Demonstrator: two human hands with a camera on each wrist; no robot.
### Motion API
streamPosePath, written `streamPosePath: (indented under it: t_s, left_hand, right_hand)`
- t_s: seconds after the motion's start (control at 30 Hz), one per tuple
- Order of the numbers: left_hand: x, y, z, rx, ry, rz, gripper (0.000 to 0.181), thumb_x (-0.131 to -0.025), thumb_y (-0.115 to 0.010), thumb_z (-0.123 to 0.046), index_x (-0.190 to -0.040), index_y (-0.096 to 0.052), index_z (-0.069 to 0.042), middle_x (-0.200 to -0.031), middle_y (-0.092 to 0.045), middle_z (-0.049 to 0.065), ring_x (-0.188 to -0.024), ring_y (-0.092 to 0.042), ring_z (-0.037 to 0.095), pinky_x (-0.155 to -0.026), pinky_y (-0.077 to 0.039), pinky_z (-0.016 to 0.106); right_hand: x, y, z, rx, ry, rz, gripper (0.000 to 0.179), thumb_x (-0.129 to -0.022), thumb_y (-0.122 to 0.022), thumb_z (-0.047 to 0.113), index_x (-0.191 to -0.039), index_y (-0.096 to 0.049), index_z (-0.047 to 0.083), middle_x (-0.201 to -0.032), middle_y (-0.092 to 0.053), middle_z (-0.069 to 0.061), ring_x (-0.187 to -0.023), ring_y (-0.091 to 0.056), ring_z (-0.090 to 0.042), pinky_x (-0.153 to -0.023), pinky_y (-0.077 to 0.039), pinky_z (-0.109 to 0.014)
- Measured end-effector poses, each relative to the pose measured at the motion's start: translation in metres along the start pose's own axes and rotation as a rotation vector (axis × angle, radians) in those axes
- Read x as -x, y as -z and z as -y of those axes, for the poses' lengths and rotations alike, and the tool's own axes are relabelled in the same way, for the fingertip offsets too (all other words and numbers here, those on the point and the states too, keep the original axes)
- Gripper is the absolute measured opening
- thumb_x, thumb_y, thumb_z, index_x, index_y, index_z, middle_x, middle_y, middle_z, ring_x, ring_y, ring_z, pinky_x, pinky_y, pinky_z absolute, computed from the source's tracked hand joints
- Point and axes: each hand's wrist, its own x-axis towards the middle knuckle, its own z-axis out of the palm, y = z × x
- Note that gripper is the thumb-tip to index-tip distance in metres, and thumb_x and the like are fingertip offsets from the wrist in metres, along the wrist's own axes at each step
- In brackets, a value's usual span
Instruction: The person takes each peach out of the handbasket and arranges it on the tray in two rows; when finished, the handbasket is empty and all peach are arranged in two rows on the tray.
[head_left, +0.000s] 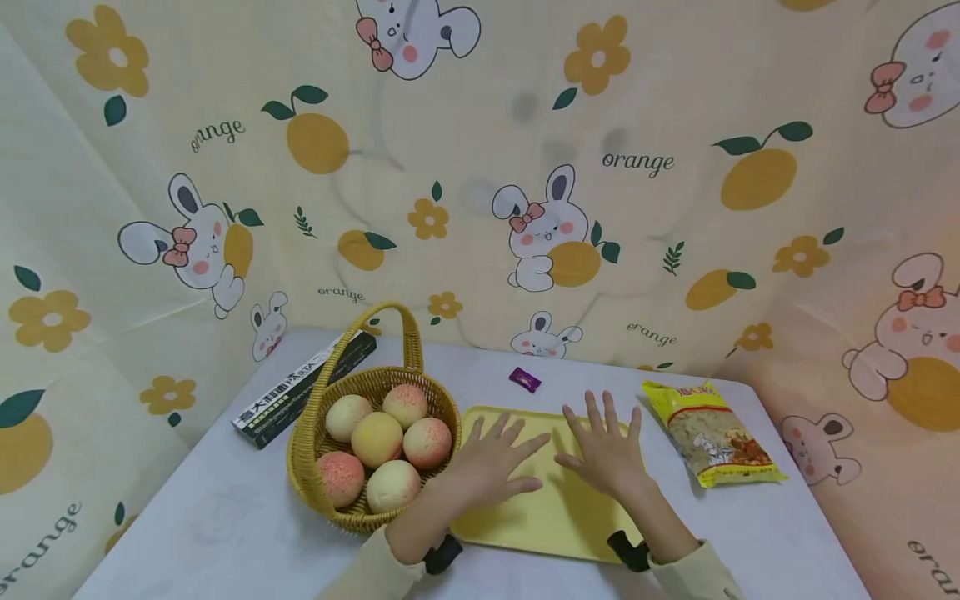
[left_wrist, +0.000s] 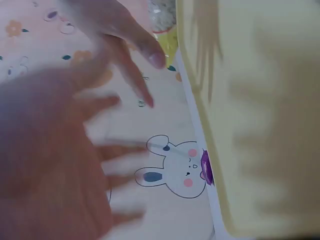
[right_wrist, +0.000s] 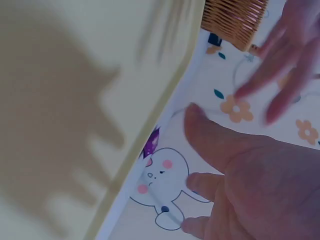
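Observation:
Both hands hover over a yellow tray (head_left: 525,529) with fingers spread and nothing held. My left hand (head_left: 483,467) is over the tray's left part, beside a wicker basket (head_left: 300,454) of several peach-like round fruits (head_left: 377,439). Over the tray's right part is my right hand (head_left: 606,454), its fingers pointing away from me. In the left wrist view, the left hand (left_wrist: 55,160) is blurred, with the other hand beyond it. The right wrist view shows the right hand (right_wrist: 260,185) with its thumb held apart, and the tray (right_wrist: 150,130) alongside.
A small purple wrapped candy (head_left: 525,380) lies behind the tray. To the right is a yellow bag (head_left: 712,435) with a clear window. A dark pasta box (head_left: 303,387) lies behind the basket at left. A printed cloth (head_left: 465,125) hangs at the back of the white table (head_left: 225,517).

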Motion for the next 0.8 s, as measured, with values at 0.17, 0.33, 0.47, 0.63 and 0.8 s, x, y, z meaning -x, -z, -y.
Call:
streamPosePath:
  t_s: [0.17,0.33,0.47,0.63,0.8]
  left_hand:
    - [0.05,0.008,0.017,0.241,-0.237,-0.144,0.041,-0.104,-0.05,-0.042,-0.136,-0.061,-0.018,-0.128,-0.065,-0.005,-0.122,-0.057,0.014,-0.103,-0.044,0.042]
    - [0.11,-0.002,0.037,0.311,-0.295,-0.673,0.012,-0.098,-0.063,-0.02,-0.107,-0.071,-0.016,-0.1,-0.071,-0.007,-0.094,-0.065,0.008,-0.083,-0.05,0.026]
    - [0.155,-0.014,0.048,0.322,-0.12,-1.001,0.011,-0.096,-0.065,-0.021,-0.091,-0.072,-0.015,-0.085,-0.069,-0.007,-0.076,-0.065,0.009,-0.071,-0.05,0.02]
    - [0.186,-0.02,0.055,0.282,0.357,-1.141,0.019,-0.072,-0.082,-0.003,-0.077,-0.066,-0.013,-0.072,-0.062,-0.006,-0.066,-0.056,0.01,-0.064,-0.046,0.018]
    - [0.184,-0.016,0.055,0.397,0.826,-1.031,0.046,-0.068,-0.088,-0.003,-0.094,-0.05,-0.002,-0.08,-0.052,0.005,-0.078,-0.051,0.019,-0.075,-0.04,0.028]
  right_hand:
    - [-0.005,-0.002,-0.002,-0.023,0.03,-0.034,0.07,-0.089,-0.072,0.042,-0.144,-0.051,0.006,-0.151,-0.035,-0.031,-0.142,-0.022,-0.055,-0.106,-0.009,-0.08]
    - [-0.009,0.003,0.001,-0.139,0.053,-0.059,0.062,-0.088,-0.076,0.032,-0.139,-0.056,0.004,-0.141,-0.05,-0.029,-0.131,-0.042,-0.054,-0.102,-0.025,-0.078]
    - [-0.012,0.001,0.001,-0.294,0.073,-0.075,0.055,-0.088,-0.077,0.024,-0.133,-0.059,0.0,-0.132,-0.058,-0.026,-0.122,-0.053,-0.048,-0.097,-0.038,-0.072]
    - [-0.019,-0.001,-0.001,-0.542,0.082,-0.086,0.048,-0.089,-0.075,0.016,-0.13,-0.061,-0.003,-0.129,-0.061,-0.024,-0.122,-0.054,-0.047,-0.1,-0.043,-0.063]
    - [-0.026,0.0,-0.001,-0.736,0.136,-0.049,0.046,-0.093,-0.071,0.017,-0.131,-0.059,-0.005,-0.131,-0.06,-0.024,-0.125,-0.051,-0.047,-0.105,-0.039,-0.062]
